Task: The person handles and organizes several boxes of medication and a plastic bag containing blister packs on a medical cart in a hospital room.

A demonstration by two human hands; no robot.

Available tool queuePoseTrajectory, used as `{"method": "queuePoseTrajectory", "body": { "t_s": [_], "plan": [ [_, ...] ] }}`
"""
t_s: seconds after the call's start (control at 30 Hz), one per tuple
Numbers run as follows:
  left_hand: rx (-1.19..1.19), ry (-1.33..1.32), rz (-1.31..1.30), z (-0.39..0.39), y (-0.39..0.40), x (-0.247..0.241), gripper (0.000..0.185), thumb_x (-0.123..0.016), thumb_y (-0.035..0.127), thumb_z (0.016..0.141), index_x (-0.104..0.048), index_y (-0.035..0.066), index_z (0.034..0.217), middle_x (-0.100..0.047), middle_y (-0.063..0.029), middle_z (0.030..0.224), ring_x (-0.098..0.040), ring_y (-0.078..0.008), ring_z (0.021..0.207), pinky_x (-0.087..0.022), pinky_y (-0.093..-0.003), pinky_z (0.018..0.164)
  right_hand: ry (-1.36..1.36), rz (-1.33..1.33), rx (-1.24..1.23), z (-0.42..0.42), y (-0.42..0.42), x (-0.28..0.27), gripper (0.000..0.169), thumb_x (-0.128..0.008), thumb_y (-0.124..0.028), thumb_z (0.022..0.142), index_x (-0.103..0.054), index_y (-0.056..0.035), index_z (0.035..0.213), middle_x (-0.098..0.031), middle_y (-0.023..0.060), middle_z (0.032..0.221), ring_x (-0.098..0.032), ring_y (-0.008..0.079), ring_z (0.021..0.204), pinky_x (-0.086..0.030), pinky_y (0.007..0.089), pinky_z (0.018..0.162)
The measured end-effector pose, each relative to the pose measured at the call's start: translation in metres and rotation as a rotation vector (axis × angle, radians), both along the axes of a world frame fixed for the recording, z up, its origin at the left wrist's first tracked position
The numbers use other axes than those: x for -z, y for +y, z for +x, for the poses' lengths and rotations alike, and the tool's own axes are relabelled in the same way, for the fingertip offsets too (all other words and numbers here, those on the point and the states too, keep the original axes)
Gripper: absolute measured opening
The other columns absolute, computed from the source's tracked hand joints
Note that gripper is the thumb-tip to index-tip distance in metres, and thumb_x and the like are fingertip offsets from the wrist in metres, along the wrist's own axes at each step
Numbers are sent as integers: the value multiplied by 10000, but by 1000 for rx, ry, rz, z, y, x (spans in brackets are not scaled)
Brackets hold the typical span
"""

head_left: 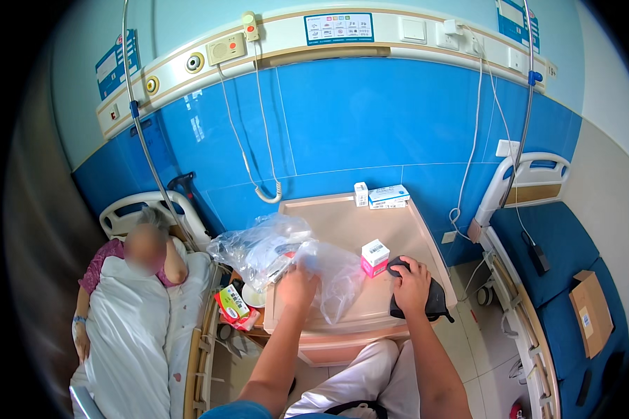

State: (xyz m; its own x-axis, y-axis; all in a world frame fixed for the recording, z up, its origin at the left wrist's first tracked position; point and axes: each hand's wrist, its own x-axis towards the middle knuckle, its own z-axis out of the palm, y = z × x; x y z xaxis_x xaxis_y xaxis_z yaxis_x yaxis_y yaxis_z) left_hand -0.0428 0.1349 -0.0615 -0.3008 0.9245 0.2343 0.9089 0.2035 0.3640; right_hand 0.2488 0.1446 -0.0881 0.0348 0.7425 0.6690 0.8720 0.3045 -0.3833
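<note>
My left hand [297,287] is at the clear plastic bag [338,277] on the left part of the beige bedside cabinet top [340,225]; its fingertips are partly hidden by the film, so its grip cannot be told. Boxes show through the bag. My right hand [413,285] lies over a black pouch [436,301] at the cabinet's right edge, fingers on a dark rounded item [397,266] that I cannot identify. Between the hands, nearer the right one, stands a pink and white carton [375,257]. Two flat stacked boxes [388,195] and a small upright white box [361,194] stand at the back edge.
A person [123,283] lies under a white sheet in the bed at left. A green and red packet [232,304] lies beside a white round dish [253,295] left of the cabinet. At right, a blue-padded bed [545,235] holds a cardboard box [591,314] and a black adapter [539,260].
</note>
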Motion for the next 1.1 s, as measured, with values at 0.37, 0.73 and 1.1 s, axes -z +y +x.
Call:
{"method": "queuePoseTrajectory", "body": {
  "t_s": [0.37, 0.73, 1.1],
  "plan": [
    [14, -48, 202, -9, -19, -9, 556, -883, 422, 726, -747, 45, 1112, -633, -177, 1257, -565, -382, 1180, -504, -464, 1010, 2, -14, 11, 1, 1, 2, 243, -711, -70, 764, -781, -137, 987, -631, -11, 1320, -554, 294, 1207, -429, 462, 1042],
    [148, -416, 551, -19, -79, -77, 443, -917, 251, 789, -728, 64, 1144, -544, -196, 1397, -474, -392, 1327, -427, -466, 1083, 23, -5, -10, -1, 1, 1, 243, -712, -63, 760, -779, -129, 984, -632, -7, 1318, -557, 297, 1205, -428, 468, 1032],
    [539, -1746, 419, 36, -74, -97, 366, -629, 249, 1072, -504, 49, 1351, -642, -133, 1324, -649, -258, 1218, -537, -443, 1071, 24, -18, 0, 3, 1, 2, 253, -715, -62, 760, -774, -137, 994, -630, -12, 1326, -545, 293, 1226, -421, 471, 1048]
  ]
}}
